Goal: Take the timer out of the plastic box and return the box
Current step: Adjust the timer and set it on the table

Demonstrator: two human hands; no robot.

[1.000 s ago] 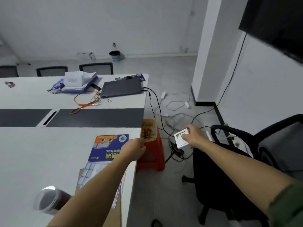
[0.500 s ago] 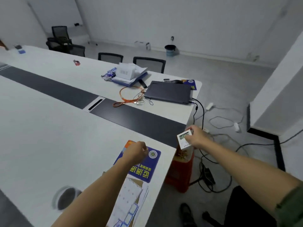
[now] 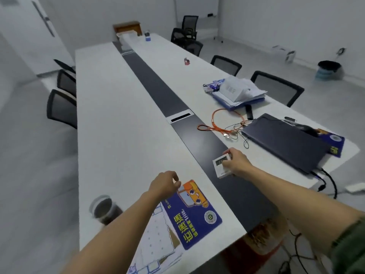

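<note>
The timer (image 3: 221, 167) is sitting in the right hand (image 3: 236, 162), pinched by its right edge between thumb and fingers, and it is hovering over the dark strip (image 3: 199, 135) that runs down the middle of the long white table (image 3: 118, 125). A second ago it was being held out over the floor by a red stool; now it is being carried in over the tabletop — which I read as the timer already being out of its box and about to be set down. It is a small, flat white square with a grey display near its top edge; the digits are too blurred to read, and whether it is touching the strip I cannot tell.

The left hand (image 3: 165, 183) is hanging loosely curled beside the blue poster (image 3: 194, 212), fingertips close together; it may be pinching something small and pale, but I cannot tell. No plastic box is showing clearly, so returning it is looking like the remaining step. A dark-filled jar (image 3: 104, 209) is standing at the near table edge, and a closed laptop (image 3: 284, 141) is lying beyond the timer.
</note>
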